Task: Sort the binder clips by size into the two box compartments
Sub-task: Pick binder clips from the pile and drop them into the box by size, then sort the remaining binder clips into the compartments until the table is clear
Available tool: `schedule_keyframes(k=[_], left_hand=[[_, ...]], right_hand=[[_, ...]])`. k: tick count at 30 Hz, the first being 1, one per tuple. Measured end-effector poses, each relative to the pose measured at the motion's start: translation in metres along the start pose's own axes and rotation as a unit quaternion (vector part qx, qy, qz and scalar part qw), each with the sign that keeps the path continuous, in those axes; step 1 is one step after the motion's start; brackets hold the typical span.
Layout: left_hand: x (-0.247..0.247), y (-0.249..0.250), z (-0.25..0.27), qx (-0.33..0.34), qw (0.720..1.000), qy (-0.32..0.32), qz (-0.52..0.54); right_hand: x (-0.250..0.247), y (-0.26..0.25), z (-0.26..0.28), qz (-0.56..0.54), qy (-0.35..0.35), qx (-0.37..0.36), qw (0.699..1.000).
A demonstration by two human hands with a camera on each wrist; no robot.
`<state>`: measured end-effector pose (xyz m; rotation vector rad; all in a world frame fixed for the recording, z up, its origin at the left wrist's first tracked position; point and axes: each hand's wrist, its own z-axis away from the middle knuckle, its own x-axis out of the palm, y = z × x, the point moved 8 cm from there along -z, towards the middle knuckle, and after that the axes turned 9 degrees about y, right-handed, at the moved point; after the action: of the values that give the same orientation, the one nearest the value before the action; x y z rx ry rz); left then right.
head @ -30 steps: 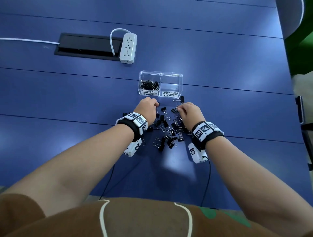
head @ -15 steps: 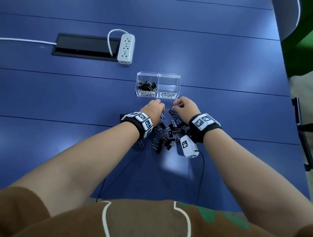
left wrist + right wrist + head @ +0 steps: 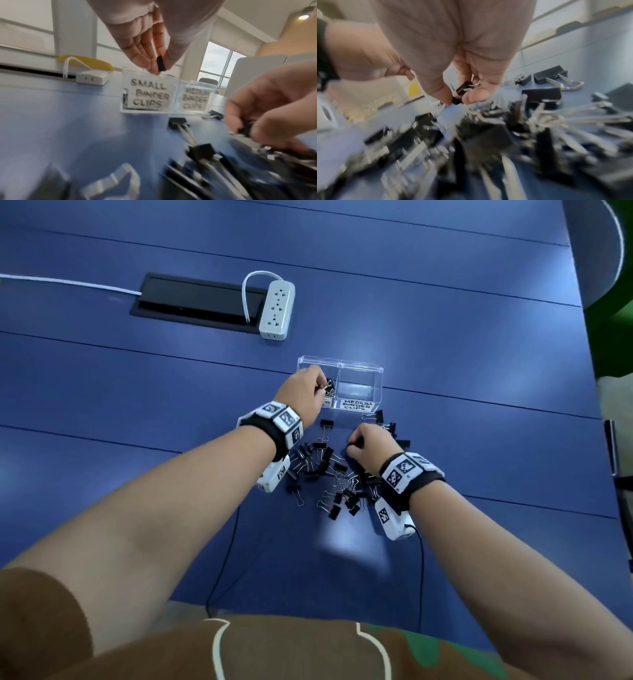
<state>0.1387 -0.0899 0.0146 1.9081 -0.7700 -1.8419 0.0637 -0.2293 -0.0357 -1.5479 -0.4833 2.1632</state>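
A clear two-compartment box [image 3: 359, 368] stands on the blue table, labelled SMALL BINDER CLIPS [image 3: 149, 93] on the left and MEDIUM BINDER CLIPS [image 3: 357, 404] on the right. My left hand [image 3: 306, 395] is over the small compartment and pinches a small black binder clip [image 3: 161, 63] between thumb and fingers. A pile of black binder clips [image 3: 337, 474] lies in front of the box. My right hand [image 3: 368, 441] hovers at the pile's far right and pinches small black clips [image 3: 462, 90] in its curled fingers.
A white power strip [image 3: 277, 309] and a black cable hatch [image 3: 195, 301] lie behind the box on the left. Two black wrist-camera cables [image 3: 222, 559] run back towards my body. The table's right edge [image 3: 589, 405] is near.
My left hand has moved from the pile forward to above the small compartment, carrying a clip. My right hand has drawn back slightly towards the pile.
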Motion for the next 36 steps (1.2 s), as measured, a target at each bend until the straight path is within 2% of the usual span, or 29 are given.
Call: schedule_keyframes(k=[4, 7, 11, 16, 18, 21, 24, 27, 29, 32, 36], left_hand=[[0.004, -0.014, -0.027, -0.005, 0.997, -0.053, -0.061], [0.01, -0.016, -0.032, 0.003, 0.994, -0.074, -0.08], [0.012, -0.017, -0.028, 0.0, 0.995, -0.072, -0.062], [-0.001, -0.027, -0.012, -0.045, 0.998, 0.0, -0.034], [-0.005, -0.03, -0.002, -0.053, 0.998, 0.008, -0.03], [0.005, -0.028, 0.019, -0.033, 0.999, -0.031, -0.024], [0.028, -0.016, 0.046, 0.013, 0.993, -0.116, -0.013], [0.052, -0.007, 0.071, 0.071, 0.977, -0.2, -0.029], [0.061, -0.006, 0.078, 0.089, 0.969, -0.228, -0.04], [0.062, -0.013, 0.076, 0.079, 0.969, -0.222, -0.072], [0.057, -0.013, 0.071, 0.064, 0.978, -0.179, -0.088]], right_hand=[[-0.031, -0.012, -0.01, -0.169, 0.049, 0.052, 0.983], [-0.057, -0.035, -0.029, -0.22, 0.068, 0.048, 0.972], [-0.065, -0.059, -0.066, -0.18, 0.088, 0.034, 0.979], [-0.046, -0.07, -0.088, -0.084, 0.079, 0.007, 0.993], [-0.044, -0.068, -0.087, -0.079, 0.072, 0.001, 0.994], [-0.054, -0.053, -0.076, -0.137, 0.107, 0.007, 0.985], [-0.068, -0.019, -0.051, -0.169, 0.148, 0.034, 0.974], [-0.067, 0.025, -0.016, -0.146, 0.143, 0.079, 0.976], [-0.058, 0.051, 0.008, -0.108, 0.116, 0.1, 0.982], [-0.039, 0.076, 0.036, -0.049, 0.069, 0.114, 0.99], [-0.017, 0.083, 0.05, -0.017, 0.042, 0.084, 0.995]])
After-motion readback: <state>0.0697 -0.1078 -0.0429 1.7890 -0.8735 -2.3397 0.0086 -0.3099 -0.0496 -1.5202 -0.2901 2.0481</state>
